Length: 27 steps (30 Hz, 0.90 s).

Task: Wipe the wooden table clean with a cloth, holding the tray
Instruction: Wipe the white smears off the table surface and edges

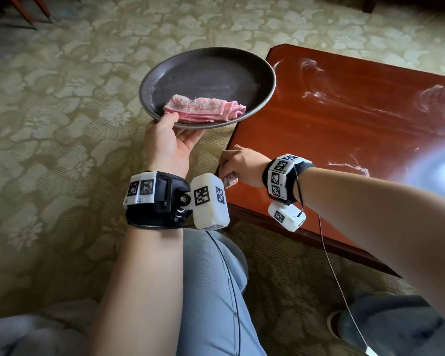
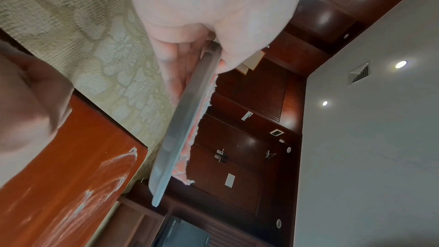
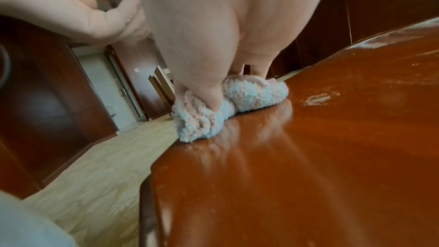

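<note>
while the left hand [image 1: 168, 142] grips the one dark tray [image 1: 208, 83] by its near rim, level off the bench [image 1: 344, 140] corner, probably to catch swept powder, the right hand [image 1: 242, 165] clenches a fluffy cloth [image 3: 228, 108] at the bench's near edge. two cloths: a pink cloth [image 1: 203, 111] lies in the tray.

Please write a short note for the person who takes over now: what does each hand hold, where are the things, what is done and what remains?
Left hand: grips the near rim of the dark round tray, held in the air beside the table's left edge. A folded pink cloth lies in the tray.
Right hand: presses a bunched fluffy cloth on the wooden table at its near left corner.
Done: the patch near that corner looks clean and shiny.
Left: white smears remain across the far and right parts. Keep the tray level.
</note>
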### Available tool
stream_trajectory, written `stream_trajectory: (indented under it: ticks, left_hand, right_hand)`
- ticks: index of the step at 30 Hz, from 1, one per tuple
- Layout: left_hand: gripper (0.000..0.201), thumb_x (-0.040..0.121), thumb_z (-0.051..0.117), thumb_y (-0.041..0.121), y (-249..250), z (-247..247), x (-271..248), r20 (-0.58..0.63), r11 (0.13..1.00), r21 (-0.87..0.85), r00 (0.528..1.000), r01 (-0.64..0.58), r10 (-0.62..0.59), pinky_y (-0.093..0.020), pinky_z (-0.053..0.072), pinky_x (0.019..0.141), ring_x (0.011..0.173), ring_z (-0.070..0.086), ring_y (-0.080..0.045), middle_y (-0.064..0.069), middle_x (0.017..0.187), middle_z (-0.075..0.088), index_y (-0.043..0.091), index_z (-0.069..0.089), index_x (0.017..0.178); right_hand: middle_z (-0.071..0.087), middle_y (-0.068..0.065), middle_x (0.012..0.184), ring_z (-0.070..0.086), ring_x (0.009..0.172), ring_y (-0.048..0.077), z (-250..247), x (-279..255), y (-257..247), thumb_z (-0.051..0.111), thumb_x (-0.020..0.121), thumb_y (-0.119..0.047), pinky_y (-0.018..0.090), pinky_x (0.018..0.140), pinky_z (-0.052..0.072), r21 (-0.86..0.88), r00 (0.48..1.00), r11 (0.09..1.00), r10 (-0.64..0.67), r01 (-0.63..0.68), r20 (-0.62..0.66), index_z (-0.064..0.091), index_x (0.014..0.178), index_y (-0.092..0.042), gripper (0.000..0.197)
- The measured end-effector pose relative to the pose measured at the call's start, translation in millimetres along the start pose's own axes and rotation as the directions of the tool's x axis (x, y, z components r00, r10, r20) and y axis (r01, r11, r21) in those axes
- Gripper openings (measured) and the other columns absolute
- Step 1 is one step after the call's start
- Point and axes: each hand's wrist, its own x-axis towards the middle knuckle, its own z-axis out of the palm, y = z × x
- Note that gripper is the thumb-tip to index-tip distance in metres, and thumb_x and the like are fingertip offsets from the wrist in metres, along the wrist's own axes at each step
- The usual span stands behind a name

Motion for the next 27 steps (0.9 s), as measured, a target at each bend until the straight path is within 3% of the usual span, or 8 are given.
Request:
stream_trajectory:
  ticks: [2,4,6,9,17,21,24,27]
  left_hand:
    - [0.024,0.096,0.050,0.002,-1,1,0,-0.008,1.000,-0.001,1.000,-0.002,0.002,-0.042,0.060,0.075,0.081,0.074,-0.030,-0.020,0.098,0.069,-0.003,0.060,0.117]
    - [0.022,0.096,0.050,0.002,-2,4,-1,-0.007,1.000,0.005,1.000,0.000,0.000,-0.042,0.060,0.075,0.080,0.074,-0.030,-0.020,0.097,0.070,-0.003,0.060,0.115]
    - [0.019,0.096,0.050,0.002,-4,9,-4,0.003,1.000,0.015,1.000,0.005,-0.005,-0.041,0.060,0.074,0.078,0.074,-0.029,-0.019,0.095,0.070,-0.002,0.061,0.110]
    - [0.021,0.095,0.050,0.002,-9,18,-7,0.012,1.000,0.018,1.000,0.009,-0.010,-0.041,0.060,0.072,0.077,0.075,-0.029,-0.019,0.095,0.070,-0.002,0.061,0.112]
    - [0.018,0.096,0.050,0.002,-28,47,-20,0.060,0.998,0.049,0.998,0.031,-0.034,-0.040,0.060,0.070,0.076,0.075,-0.029,-0.017,0.088,0.072,0.000,0.063,0.108]
    - [0.021,0.096,0.049,0.002,-34,59,-27,0.078,0.997,0.069,0.996,0.032,-0.037,-0.040,0.060,0.072,0.079,0.074,-0.031,-0.019,0.096,0.070,-0.001,0.062,0.112]
    - [0.020,0.096,0.049,0.002,-37,67,-31,0.097,0.997,0.072,0.994,0.038,-0.045,-0.041,0.060,0.073,0.082,0.073,-0.031,-0.020,0.098,0.069,-0.001,0.062,0.112]
    - [0.022,0.097,0.049,0.002,-39,73,-34,0.107,0.997,0.065,0.993,0.045,-0.052,-0.040,0.060,0.071,0.082,0.073,-0.032,-0.020,0.099,0.069,-0.002,0.061,0.114]
  right_hand:
    - [0.062,0.000,0.110,0.054,0.107,0.027,4,-1,5,0.061,0.084,0.002,0.046,0.110,0.032,-0.001,1.000,1.000,0.002,-0.002,0.011,0.075,0.106,-0.027,0.039]
    - [0.061,0.001,0.111,0.053,0.111,0.023,2,-6,10,0.061,0.083,0.006,0.045,0.116,0.025,0.013,1.000,1.000,0.019,-0.020,0.015,0.076,0.105,-0.025,0.041]
    - [0.062,0.001,0.110,0.052,0.110,0.020,-4,-14,15,0.060,0.083,0.006,0.041,0.112,0.028,0.014,1.000,1.000,0.025,-0.025,0.010,0.076,0.102,-0.023,0.039]
    - [0.063,0.001,0.111,0.054,0.107,0.018,-13,-32,26,0.058,0.083,0.005,0.025,0.103,0.028,0.024,0.997,0.997,0.078,-0.078,0.009,0.077,0.102,-0.021,0.037]
    - [0.063,0.000,0.107,0.059,0.102,0.021,-16,-91,64,0.060,0.080,0.006,0.036,0.111,0.030,0.041,0.975,0.976,0.218,-0.216,-0.046,0.078,0.096,-0.026,0.040]
    - [0.065,0.002,0.107,0.061,0.102,0.024,-21,-120,78,0.062,0.079,0.004,0.036,0.100,0.042,0.006,0.964,0.965,0.262,-0.262,-0.055,0.078,0.098,-0.024,0.037]
    - [0.065,0.003,0.107,0.060,0.102,0.024,-29,-144,85,0.063,0.079,0.003,0.029,0.089,0.045,-0.003,0.947,0.948,0.317,-0.318,-0.060,0.078,0.098,-0.022,0.036]
    - [0.065,0.006,0.107,0.060,0.103,0.026,-35,-169,93,0.061,0.078,0.008,0.031,0.082,0.048,-0.032,0.931,0.931,0.361,-0.363,-0.056,0.079,0.101,-0.019,0.040]
